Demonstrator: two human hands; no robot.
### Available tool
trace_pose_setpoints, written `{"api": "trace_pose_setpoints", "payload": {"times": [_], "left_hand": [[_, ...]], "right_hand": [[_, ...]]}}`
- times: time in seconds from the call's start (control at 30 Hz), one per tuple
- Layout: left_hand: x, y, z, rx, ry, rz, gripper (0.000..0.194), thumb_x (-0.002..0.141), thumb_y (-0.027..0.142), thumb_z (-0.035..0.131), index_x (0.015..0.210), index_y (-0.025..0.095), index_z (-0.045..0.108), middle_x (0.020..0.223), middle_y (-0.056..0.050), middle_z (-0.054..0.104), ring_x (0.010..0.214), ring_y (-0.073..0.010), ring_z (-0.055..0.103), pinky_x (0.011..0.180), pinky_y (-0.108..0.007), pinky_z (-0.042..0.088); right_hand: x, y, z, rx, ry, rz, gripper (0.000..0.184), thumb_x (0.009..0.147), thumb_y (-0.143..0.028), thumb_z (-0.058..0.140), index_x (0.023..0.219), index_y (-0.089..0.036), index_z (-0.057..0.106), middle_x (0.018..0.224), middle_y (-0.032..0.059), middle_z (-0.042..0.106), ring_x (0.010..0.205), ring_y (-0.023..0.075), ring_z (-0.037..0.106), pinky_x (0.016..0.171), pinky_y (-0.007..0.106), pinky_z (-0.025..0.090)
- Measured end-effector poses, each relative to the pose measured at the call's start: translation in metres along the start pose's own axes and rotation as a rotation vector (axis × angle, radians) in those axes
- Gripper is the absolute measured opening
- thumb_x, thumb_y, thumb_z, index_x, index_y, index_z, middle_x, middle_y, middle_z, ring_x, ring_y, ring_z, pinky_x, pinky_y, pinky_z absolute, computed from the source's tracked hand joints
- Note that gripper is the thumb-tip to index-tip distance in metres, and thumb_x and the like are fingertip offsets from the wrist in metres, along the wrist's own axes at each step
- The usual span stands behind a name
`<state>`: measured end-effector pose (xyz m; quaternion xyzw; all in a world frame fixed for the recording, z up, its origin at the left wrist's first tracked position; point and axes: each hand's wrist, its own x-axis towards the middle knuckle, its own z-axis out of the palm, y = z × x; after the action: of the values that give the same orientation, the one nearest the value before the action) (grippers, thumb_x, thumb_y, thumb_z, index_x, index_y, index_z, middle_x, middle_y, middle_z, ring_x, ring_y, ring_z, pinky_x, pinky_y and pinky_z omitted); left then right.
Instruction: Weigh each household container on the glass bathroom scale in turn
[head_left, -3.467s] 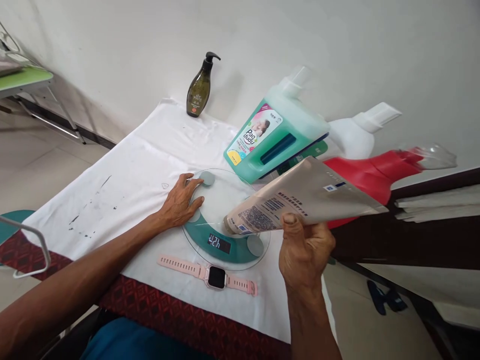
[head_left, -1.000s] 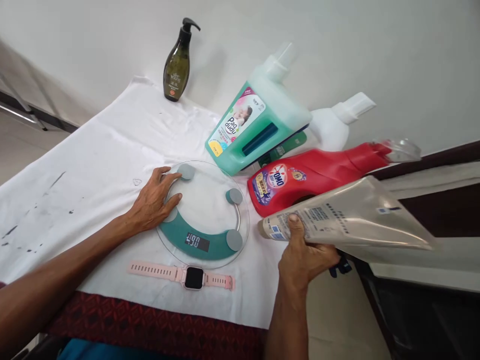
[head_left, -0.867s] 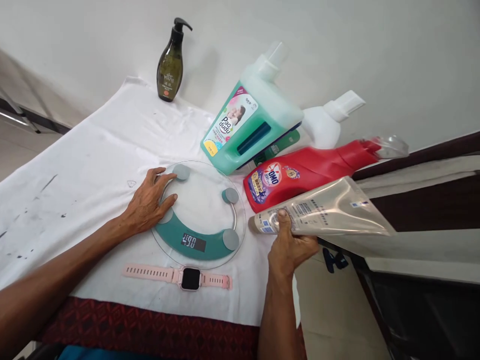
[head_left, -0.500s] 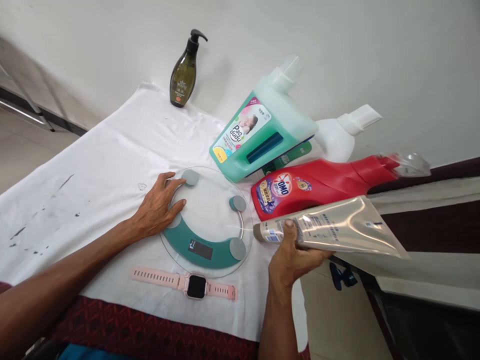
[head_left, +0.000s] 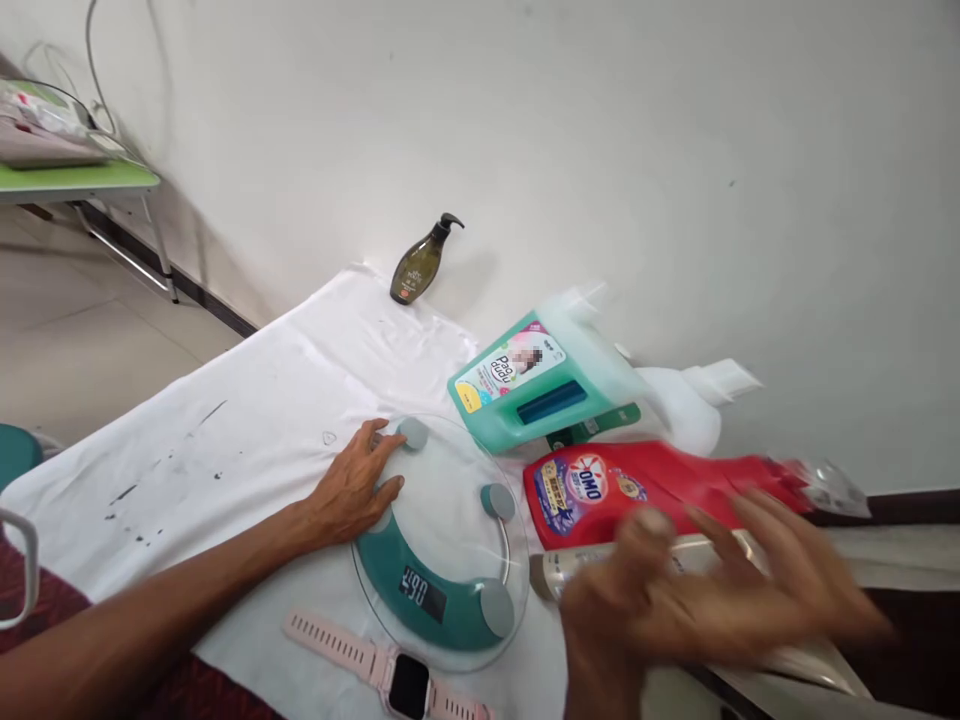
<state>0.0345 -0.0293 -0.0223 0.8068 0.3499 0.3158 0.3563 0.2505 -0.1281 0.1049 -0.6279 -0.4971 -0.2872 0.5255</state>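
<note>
A round glass bathroom scale (head_left: 450, 455) with a teal base and lit digits lies on the white cloth. My left hand (head_left: 356, 480) rests at its left edge, fingers apart, index finger and thumb over the glass. My right hand (head_left: 697, 590) is smeared by motion, its fingers spread, above a beige squeeze tube (head_left: 574, 568). The tube lies on its side beside the red OMO bottle (head_left: 652, 485), partly hidden by my right hand. Just below the scale is a pink smartwatch (head_left: 409, 685), cut off by the bottom of the view.
Behind the scale lean a green Pao dudu bottle (head_left: 517, 420) and a white bottle (head_left: 679, 405). A dark pump bottle (head_left: 420, 265) stands at the cloth's far corner by the wall. A green-topped table (head_left: 90, 180) is at the far left.
My right hand has let go of the squeeze tube, which now lies beside the red bottle. The view has tilted up, so everything sits lower. My left hand stays at the scale.
</note>
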Motion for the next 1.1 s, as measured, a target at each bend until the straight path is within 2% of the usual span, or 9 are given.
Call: {"api": "trace_pose_setpoints", "payload": {"times": [0.13, 0.23, 0.33, 0.43, 0.57, 0.67, 0.8, 0.97, 1.1], "left_hand": [[-0.001, -0.002, 0.006, -0.024, 0.045, 0.007, 0.050, 0.097, 0.021, 0.056, 0.147, 0.019, 0.050, 0.154, -0.020, 0.041, 0.131, -0.0349, 0.059, 0.110, -0.060, 0.055], [-0.003, -0.003, 0.011, -0.034, 0.068, 0.014, 0.053, 0.094, 0.017, 0.056, 0.147, 0.020, 0.049, 0.155, -0.020, 0.041, 0.133, -0.0350, 0.059, 0.111, -0.060, 0.055], [-0.004, -0.004, 0.017, -0.032, 0.075, 0.003, 0.057, 0.093, 0.014, 0.057, 0.149, 0.021, 0.045, 0.160, -0.021, 0.037, 0.139, -0.0359, 0.055, 0.115, -0.059, 0.053], [-0.005, -0.004, 0.020, -0.036, 0.081, -0.006, 0.062, 0.093, 0.012, 0.057, 0.152, 0.020, 0.040, 0.163, -0.023, 0.034, 0.148, -0.0379, 0.047, 0.119, -0.060, 0.049], [-0.003, 0.000, 0.019, -0.059, 0.030, -0.044, 0.065, 0.088, 0.009, 0.060, 0.151, 0.018, 0.042, 0.165, -0.025, 0.032, 0.151, -0.0400, 0.044, 0.122, -0.061, 0.046], [0.000, 0.003, 0.015, -0.075, -0.036, -0.088, 0.068, 0.085, 0.010, 0.065, 0.150, 0.016, 0.045, 0.164, -0.026, 0.033, 0.149, -0.0423, 0.046, 0.121, -0.062, 0.045], [0.000, 0.003, 0.015, -0.086, -0.024, -0.088, 0.069, 0.086, 0.011, 0.065, 0.152, 0.016, 0.044, 0.165, -0.026, 0.032, 0.149, -0.0420, 0.046, 0.122, -0.062, 0.045], [-0.003, 0.001, 0.014, -0.070, 0.019, -0.056, 0.064, 0.089, 0.011, 0.061, 0.151, 0.016, 0.045, 0.162, -0.025, 0.034, 0.146, -0.0387, 0.048, 0.121, -0.060, 0.046], [0.000, -0.001, 0.009, -0.049, 0.020, -0.035, 0.058, 0.091, 0.017, 0.061, 0.148, 0.016, 0.049, 0.157, -0.024, 0.038, 0.141, -0.0386, 0.052, 0.117, -0.061, 0.049]], "right_hand": [[0.029, -0.021, 0.120, 0.210, -0.254, 0.045, 0.044, 0.094, -0.052, 0.066, 0.127, -0.025, 0.055, 0.133, 0.0126, 0.059, 0.121, 0.0297, 0.061, 0.097, 0.052, 0.057], [0.047, -0.016, 0.219, 0.285, -0.469, 0.236, 0.057, 0.085, -0.058, 0.072, 0.125, -0.023, 0.051, 0.137, 0.0145, 0.060, 0.128, 0.0285, 0.058, 0.104, 0.049, 0.053], [0.068, -0.008, 0.307, 0.245, -0.510, 0.376, 0.066, 0.074, -0.050, 0.081, 0.123, -0.021, 0.048, 0.139, 0.0190, 0.059, 0.132, 0.0316, 0.056, 0.117, 0.051, 0.043], [0.093, -0.004, 0.375, 0.217, -0.473, 0.465, 0.068, 0.070, -0.046, 0.083, 0.122, -0.020, 0.047, 0.142, 0.0213, 0.056, 0.137, 0.0339, 0.052, 0.120, 0.053, 0.038], [0.116, 0.001, 0.429, 0.194, -0.448, 0.556, 0.049, 0.076, -0.049, 0.075, 0.110, -0.024, 0.051, 0.124, 0.0123, 0.064, 0.127, 0.0318, 0.058, 0.115, 0.052, 0.043], [0.120, 0.003, 0.444, 0.194, -0.447, 0.563, 0.031, 0.081, -0.043, 0.067, 0.102, -0.026, 0.052, 0.114, 0.0087, 0.067, 0.123, 0.0306, 0.060, 0.113, 0.052, 0.045], [0.109, 0.001, 0.427, 0.224, -0.456, 0.482, 0.026, 0.084, -0.039, 0.061, 0.103, -0.025, 0.052, 0.114, 0.0110, 0.069, 0.120, 0.0304, 0.063, 0.111, 0.051, 0.046], [0.088, -0.011, 0.366, 0.272, -0.458, 0.371, 0.029, 0.082, -0.044, 0.062, 0.099, -0.022, 0.054, 0.108, 0.0141, 0.072, 0.106, 0.0306, 0.067, 0.106, 0.051, 0.048], [0.087, -0.021, 0.290, 0.327, -0.405, 0.313, 0.038, 0.083, -0.055, 0.065, 0.100, -0.021, 0.060, 0.098, 0.0092, 0.073, 0.093, 0.0261, 0.067, 0.097, 0.045, 0.053]]}}
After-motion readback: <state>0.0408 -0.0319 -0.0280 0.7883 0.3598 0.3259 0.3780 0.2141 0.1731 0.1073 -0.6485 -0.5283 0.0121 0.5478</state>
